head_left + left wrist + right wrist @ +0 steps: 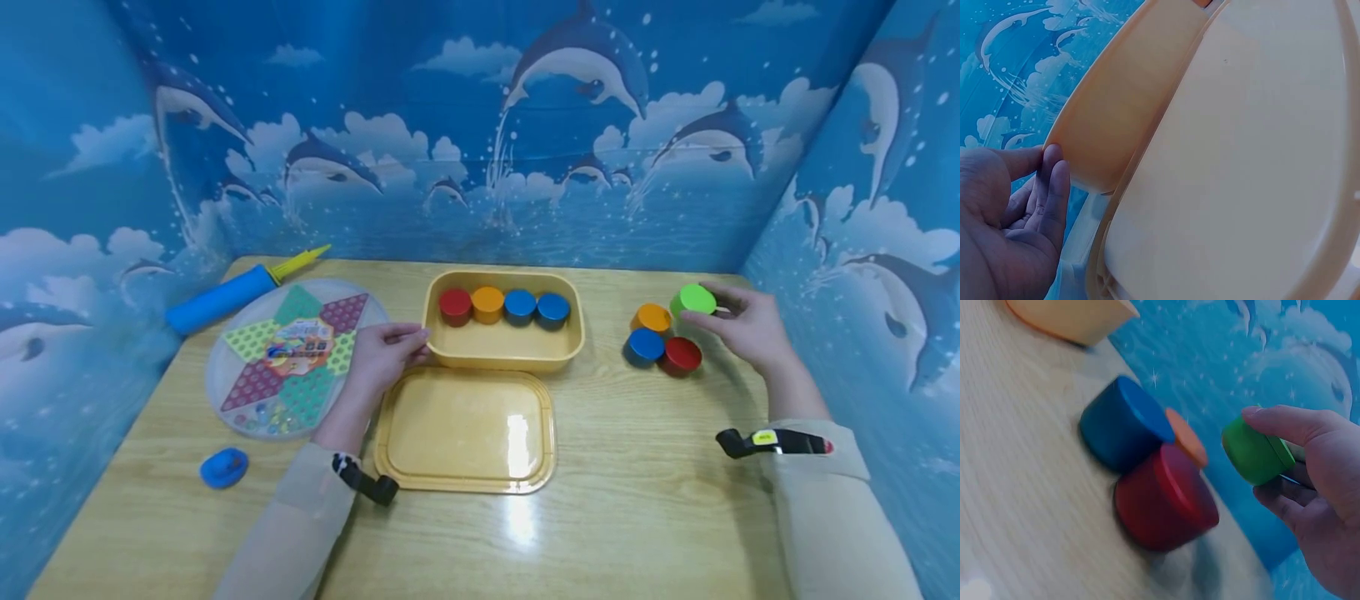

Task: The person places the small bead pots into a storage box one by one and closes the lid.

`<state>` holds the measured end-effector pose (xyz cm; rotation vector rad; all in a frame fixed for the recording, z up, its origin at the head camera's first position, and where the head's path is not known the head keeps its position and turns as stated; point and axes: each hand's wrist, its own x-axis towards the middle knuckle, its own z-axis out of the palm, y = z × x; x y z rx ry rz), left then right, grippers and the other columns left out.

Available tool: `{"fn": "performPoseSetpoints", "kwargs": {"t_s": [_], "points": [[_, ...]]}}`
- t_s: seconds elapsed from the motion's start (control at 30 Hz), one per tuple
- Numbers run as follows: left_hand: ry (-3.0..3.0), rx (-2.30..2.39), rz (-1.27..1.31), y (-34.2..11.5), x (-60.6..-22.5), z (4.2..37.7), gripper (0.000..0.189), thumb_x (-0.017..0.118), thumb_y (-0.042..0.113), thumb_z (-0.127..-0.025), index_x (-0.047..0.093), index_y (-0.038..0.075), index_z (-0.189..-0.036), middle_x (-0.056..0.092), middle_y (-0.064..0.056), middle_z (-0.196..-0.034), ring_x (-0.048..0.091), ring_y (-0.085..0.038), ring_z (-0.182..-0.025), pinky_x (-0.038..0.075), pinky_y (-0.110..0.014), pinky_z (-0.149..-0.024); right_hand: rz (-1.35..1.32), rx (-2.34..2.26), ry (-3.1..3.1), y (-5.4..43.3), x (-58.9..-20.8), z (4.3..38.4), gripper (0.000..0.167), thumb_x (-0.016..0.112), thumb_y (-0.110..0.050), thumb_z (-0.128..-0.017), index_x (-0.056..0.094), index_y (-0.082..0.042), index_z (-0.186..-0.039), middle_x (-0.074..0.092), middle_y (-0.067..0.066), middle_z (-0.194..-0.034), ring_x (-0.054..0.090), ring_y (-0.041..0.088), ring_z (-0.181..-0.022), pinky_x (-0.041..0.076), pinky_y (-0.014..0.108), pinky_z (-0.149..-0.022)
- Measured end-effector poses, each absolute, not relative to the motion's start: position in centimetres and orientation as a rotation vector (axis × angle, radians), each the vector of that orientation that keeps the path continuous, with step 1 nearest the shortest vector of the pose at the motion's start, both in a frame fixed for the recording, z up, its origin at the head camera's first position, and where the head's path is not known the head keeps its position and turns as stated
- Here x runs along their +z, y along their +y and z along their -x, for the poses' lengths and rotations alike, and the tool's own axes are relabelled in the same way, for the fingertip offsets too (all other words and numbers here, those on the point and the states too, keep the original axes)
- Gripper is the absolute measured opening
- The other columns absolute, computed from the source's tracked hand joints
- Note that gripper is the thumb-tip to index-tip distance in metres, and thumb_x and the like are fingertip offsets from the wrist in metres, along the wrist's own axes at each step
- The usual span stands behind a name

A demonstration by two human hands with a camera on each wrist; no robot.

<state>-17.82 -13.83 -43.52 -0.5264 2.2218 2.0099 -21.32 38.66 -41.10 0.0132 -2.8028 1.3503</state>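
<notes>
My right hand holds a small round green tin between thumb and fingers. In the right wrist view the green tin hangs above the table, apart from the other tins. Close by stand an orange tin, a blue tin and a red tin, grouped together. My left hand pinches the left rim of a tan plastic box, seen closely in the left wrist view. Along the box's back wall stand a red tin, an orange tin and two blue tins.
The box's tan lid lies in front of it. To the left lie a round Chinese checkers board with marbles, a blue pump with a yellow nozzle, and a blue lump. A dolphin-print curtain surrounds the table.
</notes>
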Motion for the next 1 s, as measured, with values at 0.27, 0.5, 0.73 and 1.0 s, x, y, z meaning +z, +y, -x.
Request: {"fn": "performPoseSetpoints", "kwargs": {"t_s": [0.27,0.5,0.73,1.0], "points": [[2.220,2.038,0.493,-13.9,-43.6,17.9,0.031,0.076,0.010,-0.100,0.071,-0.007,-0.126,0.074,-0.022,-0.107,0.075,-0.019,-0.079,0.068,-0.031,-0.077,-0.211,1.379,-2.792,34.5,-37.7,20.8,0.066,0.082,-0.033,-0.096,0.058,-0.004,-0.150,0.059,0.017,-0.145,0.066,0.021,-0.118,0.056,0.009,-0.087],[2.193,2.077,0.481,-14.0,-43.8,18.0,0.032,0.077,0.009,-0.099,0.070,-0.009,-0.125,0.074,-0.020,-0.102,0.074,-0.016,-0.076,0.068,-0.030,-0.076,-0.296,1.497,-2.812,30.3,-36.1,20.9,0.071,0.083,-0.030,-0.096,0.053,-0.002,-0.153,0.058,0.019,-0.146,0.065,0.037,-0.125,0.061,0.016,-0.085],[2.187,2.088,0.482,-13.9,-43.7,18.0,0.032,0.077,0.007,-0.099,0.070,-0.011,-0.124,0.073,-0.019,-0.101,0.074,-0.015,-0.074,0.068,-0.030,-0.075,-0.421,1.594,-2.781,26.4,-36.0,21.6,0.069,0.086,-0.031,-0.093,0.057,-0.006,-0.151,0.061,0.012,-0.144,0.066,0.031,-0.125,0.063,0.023,-0.089],[2.204,2.053,0.500,-13.9,-43.6,17.9,0.031,0.076,0.009,-0.100,0.070,-0.008,-0.125,0.074,-0.020,-0.104,0.074,-0.017,-0.077,0.068,-0.030,-0.077,-0.572,1.651,-2.782,22.7,-36.6,22.3,0.064,0.088,-0.022,-0.092,0.061,-0.006,-0.147,0.064,0.012,-0.139,0.067,0.029,-0.122,0.063,0.030,-0.095]]}}
